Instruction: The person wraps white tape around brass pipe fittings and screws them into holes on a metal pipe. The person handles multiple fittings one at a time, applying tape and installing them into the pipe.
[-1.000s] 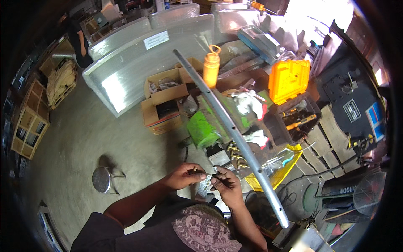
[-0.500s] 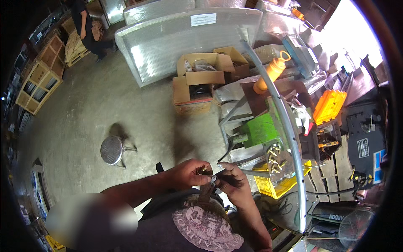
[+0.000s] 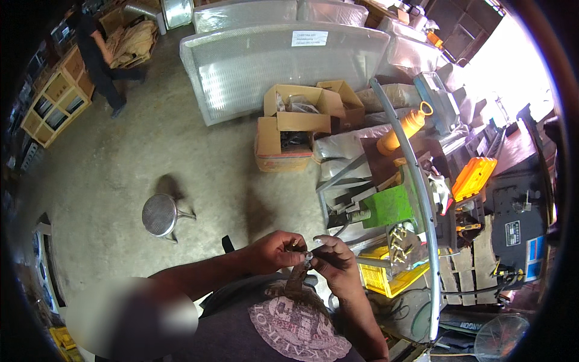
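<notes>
In front of the chest, above the concrete floor, the left hand and right hand pinched a small silvery metal fitting between fingertips; its long axis could not be told.

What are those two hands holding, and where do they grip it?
A small metal part, pinched at its ends between the fingertips of the left hand and right hand; its kind cannot be told.

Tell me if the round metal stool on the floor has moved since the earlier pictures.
Cannot tell for sure; probably not. The head camera swung, so the whole scene shifts in view. The metal stool keeps its place left of and below the open cardboard boxes, on the concrete floor.
</notes>
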Demonstrator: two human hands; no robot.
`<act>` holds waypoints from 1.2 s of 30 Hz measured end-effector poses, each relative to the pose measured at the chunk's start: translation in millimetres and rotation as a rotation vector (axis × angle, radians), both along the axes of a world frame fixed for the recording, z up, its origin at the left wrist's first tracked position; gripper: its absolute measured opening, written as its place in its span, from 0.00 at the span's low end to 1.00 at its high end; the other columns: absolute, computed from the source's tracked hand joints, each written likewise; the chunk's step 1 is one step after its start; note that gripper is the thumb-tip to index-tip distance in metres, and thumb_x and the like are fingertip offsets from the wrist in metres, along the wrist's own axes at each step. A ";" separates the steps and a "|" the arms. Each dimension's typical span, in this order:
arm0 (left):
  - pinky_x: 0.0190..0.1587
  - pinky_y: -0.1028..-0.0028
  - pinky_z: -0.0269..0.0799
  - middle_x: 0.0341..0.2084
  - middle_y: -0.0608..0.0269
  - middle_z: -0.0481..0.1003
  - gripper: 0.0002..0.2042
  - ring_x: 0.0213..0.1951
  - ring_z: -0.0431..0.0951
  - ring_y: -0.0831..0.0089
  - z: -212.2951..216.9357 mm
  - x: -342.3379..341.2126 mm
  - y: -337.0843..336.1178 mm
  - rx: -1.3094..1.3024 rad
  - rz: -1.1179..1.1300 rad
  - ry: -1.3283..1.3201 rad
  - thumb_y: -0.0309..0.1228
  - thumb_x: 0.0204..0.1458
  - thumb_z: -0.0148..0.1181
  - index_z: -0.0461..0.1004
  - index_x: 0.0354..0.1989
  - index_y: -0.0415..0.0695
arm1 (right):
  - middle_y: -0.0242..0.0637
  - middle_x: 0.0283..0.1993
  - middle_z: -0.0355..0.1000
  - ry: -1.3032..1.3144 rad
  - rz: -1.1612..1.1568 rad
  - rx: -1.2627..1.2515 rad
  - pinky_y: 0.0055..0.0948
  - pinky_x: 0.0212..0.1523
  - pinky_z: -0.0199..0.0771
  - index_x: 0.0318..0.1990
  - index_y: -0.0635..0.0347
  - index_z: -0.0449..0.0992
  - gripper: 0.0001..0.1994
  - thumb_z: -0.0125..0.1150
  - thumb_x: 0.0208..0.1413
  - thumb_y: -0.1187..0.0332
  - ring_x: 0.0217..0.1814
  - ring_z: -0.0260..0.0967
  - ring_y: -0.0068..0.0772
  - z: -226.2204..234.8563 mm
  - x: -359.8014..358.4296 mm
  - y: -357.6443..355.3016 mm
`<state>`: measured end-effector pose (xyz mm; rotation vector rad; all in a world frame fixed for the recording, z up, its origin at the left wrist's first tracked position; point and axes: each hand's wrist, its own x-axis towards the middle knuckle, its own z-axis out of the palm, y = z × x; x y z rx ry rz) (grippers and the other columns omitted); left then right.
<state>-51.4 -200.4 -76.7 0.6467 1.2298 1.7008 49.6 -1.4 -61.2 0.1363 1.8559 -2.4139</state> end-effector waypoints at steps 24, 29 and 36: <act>0.39 0.76 0.63 0.28 0.74 0.70 0.07 0.33 0.66 0.84 -14.1 4.5 -5.3 -0.047 0.136 -0.002 0.32 0.57 0.58 0.72 0.36 0.40 | 0.49 0.47 0.79 0.287 0.126 0.823 0.34 0.48 0.79 0.61 0.61 0.73 0.25 0.64 0.52 0.80 0.48 0.80 0.46 26.2 -6.2 -2.8; 0.39 0.76 0.63 0.28 0.74 0.69 0.07 0.33 0.66 0.84 -10.3 8.0 -5.8 -0.038 0.129 0.009 0.31 0.56 0.58 0.73 0.35 0.40 | 0.50 0.46 0.78 0.309 0.147 0.851 0.36 0.48 0.78 0.61 0.57 0.74 0.27 0.64 0.50 0.81 0.47 0.79 0.51 29.8 -1.6 -2.6; 0.38 0.76 0.62 0.27 0.75 0.69 0.06 0.32 0.65 0.85 -9.3 12.4 -5.7 -0.045 0.127 0.010 0.30 0.56 0.57 0.73 0.35 0.39 | 0.49 0.47 0.78 0.283 0.166 0.907 0.37 0.48 0.79 0.61 0.55 0.75 0.28 0.62 0.49 0.81 0.48 0.79 0.51 38.3 6.8 -5.2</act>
